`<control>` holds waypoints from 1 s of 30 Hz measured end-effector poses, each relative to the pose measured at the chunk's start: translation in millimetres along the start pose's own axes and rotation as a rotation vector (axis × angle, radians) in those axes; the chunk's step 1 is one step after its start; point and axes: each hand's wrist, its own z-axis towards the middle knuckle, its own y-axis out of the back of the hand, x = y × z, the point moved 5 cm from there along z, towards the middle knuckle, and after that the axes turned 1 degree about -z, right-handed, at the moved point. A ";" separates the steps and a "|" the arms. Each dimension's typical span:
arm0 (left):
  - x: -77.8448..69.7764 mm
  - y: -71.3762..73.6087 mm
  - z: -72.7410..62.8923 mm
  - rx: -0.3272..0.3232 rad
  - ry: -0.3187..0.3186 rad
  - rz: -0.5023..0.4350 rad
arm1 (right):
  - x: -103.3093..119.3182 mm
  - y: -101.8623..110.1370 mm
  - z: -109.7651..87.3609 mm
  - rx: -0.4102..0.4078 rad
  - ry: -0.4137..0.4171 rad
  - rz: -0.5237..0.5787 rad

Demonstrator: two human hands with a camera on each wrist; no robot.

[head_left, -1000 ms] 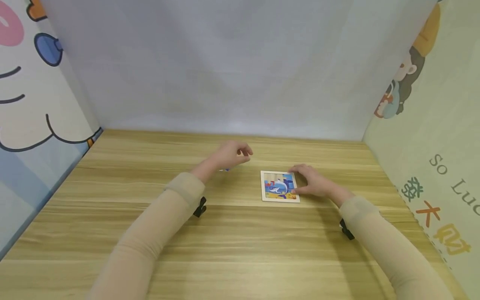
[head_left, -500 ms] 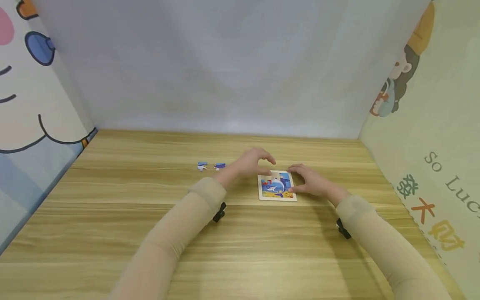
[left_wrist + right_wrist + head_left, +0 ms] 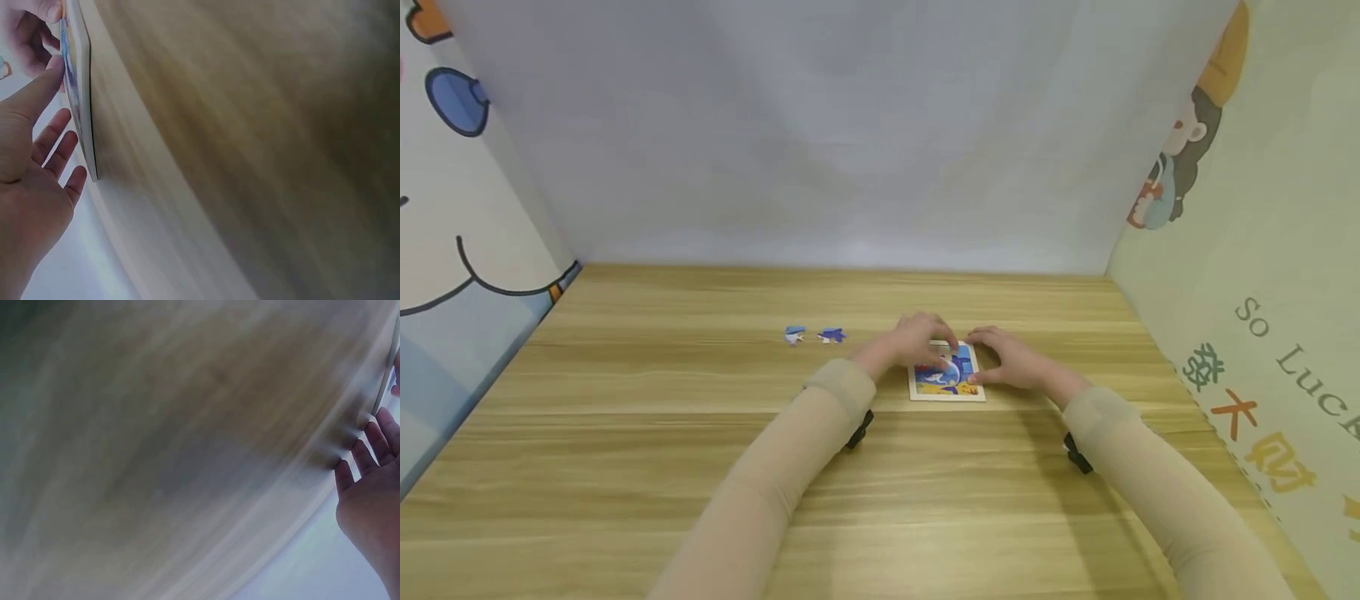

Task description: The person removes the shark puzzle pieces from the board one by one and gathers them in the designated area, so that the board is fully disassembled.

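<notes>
A square jigsaw puzzle [image 3: 953, 389] with a pale frame and a sea picture lies on the wooden table. My left hand [image 3: 913, 340] bends over its upper left part, thumb and index fingertips on the picture. I cannot tell whether a small piece is between them. In the left wrist view, that thumb [image 3: 47, 87] meets the picture while other fingers spread beside the edge. My right hand [image 3: 1011, 360] holds the puzzle's right side, thumb at the lower right and index near the upper corner. Two loose blue-and-white puzzle pieces [image 3: 794, 335] lie to the left.
A plain white cloth [image 3: 842, 150] hangs behind the table's far edge. Printed cartoon panels stand at both sides, the right panel [image 3: 1240, 333] bearing lettering. The wooden tabletop [image 3: 625, 450] stretches out in front and to the left.
My left hand has moved right and down from beside the loose pieces to the puzzle, uncovering those pieces. The right hand has kept its place at the puzzle's right side.
</notes>
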 end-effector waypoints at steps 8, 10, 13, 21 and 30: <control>-2.8 -3.4 0.6 0.015 0.036 -0.007 | -0.9 -0.7 -0.6 0.004 -0.002 0.008; -4.2 -3.1 0.4 0.016 0.043 -0.013 | -1.3 -0.5 -0.9 0.003 -0.005 0.013; -6.1 -2.6 0.3 0.017 0.051 -0.014 | -1.3 -0.3 -1.4 0.002 -0.004 0.018; -8.2 -1.7 3.3 -0.024 0.001 -0.003 | -2.4 -0.9 -0.8 -0.001 0.006 0.005; -3.7 2.6 4.4 -0.126 0.064 -0.190 | -1.6 -0.5 0.3 0.002 -0.003 0.004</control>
